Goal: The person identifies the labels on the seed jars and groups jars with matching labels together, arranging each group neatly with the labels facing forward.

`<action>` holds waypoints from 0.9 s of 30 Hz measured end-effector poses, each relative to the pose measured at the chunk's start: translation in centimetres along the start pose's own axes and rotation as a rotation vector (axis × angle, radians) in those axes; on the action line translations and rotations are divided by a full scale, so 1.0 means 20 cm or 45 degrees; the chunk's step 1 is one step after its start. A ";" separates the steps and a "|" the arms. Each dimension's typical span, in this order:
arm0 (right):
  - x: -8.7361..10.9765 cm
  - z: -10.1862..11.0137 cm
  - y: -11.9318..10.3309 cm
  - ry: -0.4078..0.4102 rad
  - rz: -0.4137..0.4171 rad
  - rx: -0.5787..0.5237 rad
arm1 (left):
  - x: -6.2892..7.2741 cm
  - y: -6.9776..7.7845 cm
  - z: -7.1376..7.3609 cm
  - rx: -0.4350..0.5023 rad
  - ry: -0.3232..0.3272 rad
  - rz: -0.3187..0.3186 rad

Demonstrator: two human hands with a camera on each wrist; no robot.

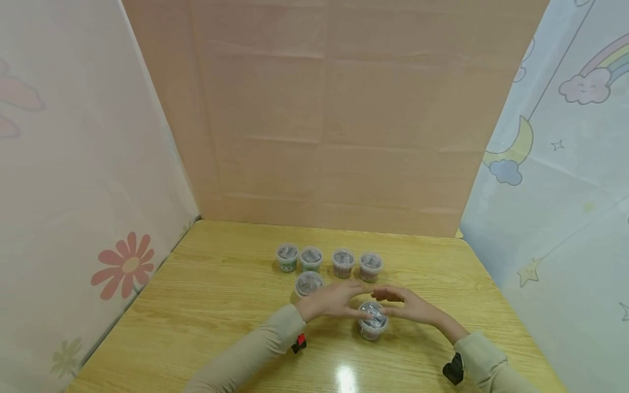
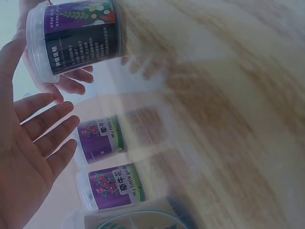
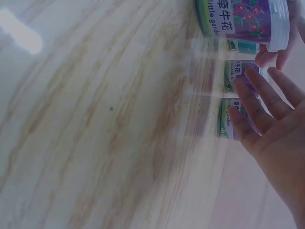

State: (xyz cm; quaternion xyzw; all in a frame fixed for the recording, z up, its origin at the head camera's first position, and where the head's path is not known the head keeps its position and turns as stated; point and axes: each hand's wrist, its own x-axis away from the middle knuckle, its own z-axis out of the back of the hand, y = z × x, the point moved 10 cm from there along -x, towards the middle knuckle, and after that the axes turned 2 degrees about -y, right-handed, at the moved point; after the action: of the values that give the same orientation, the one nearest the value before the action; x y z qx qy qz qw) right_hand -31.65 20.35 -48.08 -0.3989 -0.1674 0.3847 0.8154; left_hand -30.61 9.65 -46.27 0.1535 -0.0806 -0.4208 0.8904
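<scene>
A small plastic planting cup [image 1: 372, 331] with a clear lid stands upright on the wooden table between both hands. Its purple and dark label [image 2: 81, 38] shows in the left wrist view. On the cup's left is the left hand [image 1: 336, 300], thumb at the lid's edge and fingers stretched out beyond the cup. From the other side the right hand [image 1: 413, 307] reaches in, its thumb by the lid and its fingers extended. Neither hand curls round the cup; whether the thumbs touch the lid I cannot tell. Another cup [image 1: 309, 283] sits behind the left wrist, partly hidden.
Several similar lidded cups stand in a row farther back, two with green labels [image 1: 287, 258] at left and two with purple labels [image 1: 343, 264] at right. A tan panel [image 1: 319, 136] rises behind the table [image 1: 221, 295], with patterned sheets at both sides.
</scene>
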 end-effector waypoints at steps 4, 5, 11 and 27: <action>0.00 -0.02 0.00 -0.053 0.015 -0.021 | 0.00 0.00 -0.01 0.001 -0.018 0.000; 0.01 -0.03 0.00 -0.063 0.022 -0.024 | 0.00 0.00 -0.02 -0.002 -0.017 -0.004; 0.01 -0.06 0.01 -0.103 0.034 -0.054 | 0.01 0.00 -0.03 0.000 -0.029 -0.006; 0.03 -0.11 0.02 -0.237 0.030 -0.139 | 0.03 0.02 -0.03 -0.006 -0.032 -0.037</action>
State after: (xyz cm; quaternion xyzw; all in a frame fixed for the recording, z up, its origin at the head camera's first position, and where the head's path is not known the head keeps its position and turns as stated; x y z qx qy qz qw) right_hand -30.16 19.77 -49.83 -0.4072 -0.2585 0.4199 0.7688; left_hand -29.87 9.59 -46.71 0.1472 -0.0886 -0.4357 0.8836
